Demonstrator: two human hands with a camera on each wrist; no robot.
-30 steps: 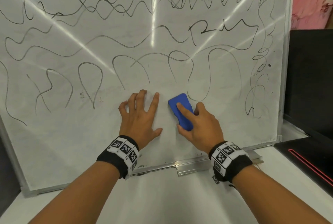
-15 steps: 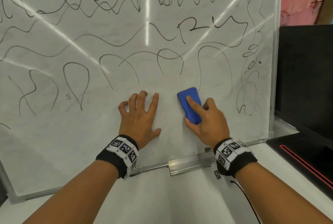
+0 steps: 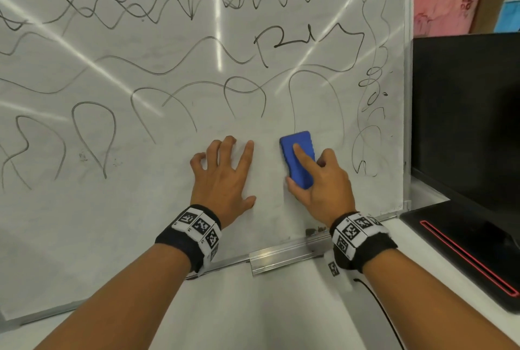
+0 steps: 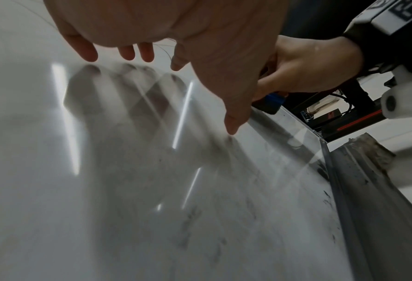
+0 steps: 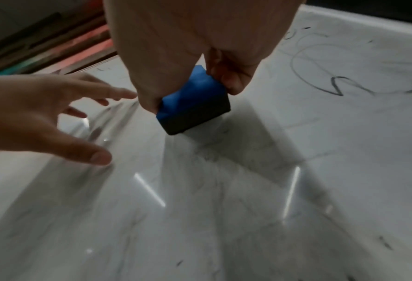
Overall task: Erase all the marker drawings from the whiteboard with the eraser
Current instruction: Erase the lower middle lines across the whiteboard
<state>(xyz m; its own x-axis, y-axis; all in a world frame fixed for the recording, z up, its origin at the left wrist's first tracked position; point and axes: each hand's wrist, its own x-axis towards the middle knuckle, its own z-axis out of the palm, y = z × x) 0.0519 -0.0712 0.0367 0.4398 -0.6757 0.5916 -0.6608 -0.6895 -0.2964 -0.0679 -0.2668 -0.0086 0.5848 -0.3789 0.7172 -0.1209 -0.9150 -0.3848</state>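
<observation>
A whiteboard [image 3: 140,209] leans upright on a table, covered with black marker scribbles [image 3: 253,1] across its upper part and right side. My right hand [image 3: 318,181] grips a blue eraser [image 3: 297,158] and holds it flat against the board's lower right area, index finger laid along its back. In the right wrist view the eraser [image 5: 192,100] shows a blue top and a dark felt underside on the board. My left hand [image 3: 222,172] rests on the board just left of the eraser with fingers spread; the left wrist view shows its fingertips [image 4: 89,53] touching the surface.
A metal tray rail [image 3: 281,259] runs along the board's bottom edge. To the right stands a black monitor [image 3: 464,110] above a black device with a red stripe [image 3: 472,259]. A thin black cable [image 3: 380,310] lies on the white table [image 3: 267,316].
The right hand slid the eraser a little up and to the right across the board's lower area. The left hand stayed pressed in place.
</observation>
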